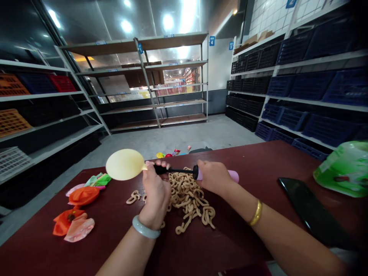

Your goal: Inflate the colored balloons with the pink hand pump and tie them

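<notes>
A pale yellow balloon (125,164), rounded with air, sits on the tip of a balloon pump (181,171). My left hand (156,188) is closed around the balloon's neck and the black nozzle end of the pump. The fingers of my right hand (214,176) wrap around the pump's pink part, with the black rod showing between both hands. Below the pump, a heap of beige curly strands (191,195) lies on the dark red table (120,245). Limp orange balloons (84,196) and a limp pink balloon (79,228) rest to the left of my left hand.
A glossy black flat object (309,207) and a green plastic pouch (343,168) lie on the table's right side. Small colourful items (169,154) show beyond the far edge. Metal shelves (178,103) stand behind, with blue crates (304,86) at right and orange crates (13,122) at left.
</notes>
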A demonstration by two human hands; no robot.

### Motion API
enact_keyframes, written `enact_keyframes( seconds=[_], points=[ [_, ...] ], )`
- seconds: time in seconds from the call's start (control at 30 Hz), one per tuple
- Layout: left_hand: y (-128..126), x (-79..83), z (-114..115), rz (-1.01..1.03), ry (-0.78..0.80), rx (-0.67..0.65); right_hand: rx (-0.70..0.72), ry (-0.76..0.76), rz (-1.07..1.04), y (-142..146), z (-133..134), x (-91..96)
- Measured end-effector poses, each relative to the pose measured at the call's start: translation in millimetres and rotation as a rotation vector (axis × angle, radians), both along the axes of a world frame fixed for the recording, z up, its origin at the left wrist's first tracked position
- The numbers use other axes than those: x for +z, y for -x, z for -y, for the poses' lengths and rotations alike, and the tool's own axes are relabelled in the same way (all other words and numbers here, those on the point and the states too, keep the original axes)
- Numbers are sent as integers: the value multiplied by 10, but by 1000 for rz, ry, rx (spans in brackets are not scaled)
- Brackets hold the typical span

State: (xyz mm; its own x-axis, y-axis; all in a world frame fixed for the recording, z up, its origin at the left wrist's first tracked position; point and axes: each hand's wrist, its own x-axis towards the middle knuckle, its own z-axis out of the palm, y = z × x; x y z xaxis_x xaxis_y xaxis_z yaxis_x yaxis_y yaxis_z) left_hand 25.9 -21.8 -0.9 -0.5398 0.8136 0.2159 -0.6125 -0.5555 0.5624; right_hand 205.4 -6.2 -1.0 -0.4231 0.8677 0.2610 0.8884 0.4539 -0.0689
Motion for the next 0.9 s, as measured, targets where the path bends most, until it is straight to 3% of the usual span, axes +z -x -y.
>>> enact_keyframes(
  seconds=[0.17,0.27,0.4,0.57,0.67,0.77,0.9],
  points=[
    [-394,-66,157,-33,65,-88,36,41,-60,154,168,2],
    [-481,-46,203,-48,71,-122,27,41,-83,193,222,19],
    [-282,52,130,-61,48,-138,31,34,-100,182,203,35],
    [337,231,-16,-63,-9,36,10,64,-51,132,135,45],
    [583,271,-59,-30,5,107,22,87,-39,116,118,38],
    [589,236,-75,-34,18,131,20,75,-36,104,108,26],
    [332,109,-58,-22,27,104,16,70,-32,89,114,27]
  ],
)
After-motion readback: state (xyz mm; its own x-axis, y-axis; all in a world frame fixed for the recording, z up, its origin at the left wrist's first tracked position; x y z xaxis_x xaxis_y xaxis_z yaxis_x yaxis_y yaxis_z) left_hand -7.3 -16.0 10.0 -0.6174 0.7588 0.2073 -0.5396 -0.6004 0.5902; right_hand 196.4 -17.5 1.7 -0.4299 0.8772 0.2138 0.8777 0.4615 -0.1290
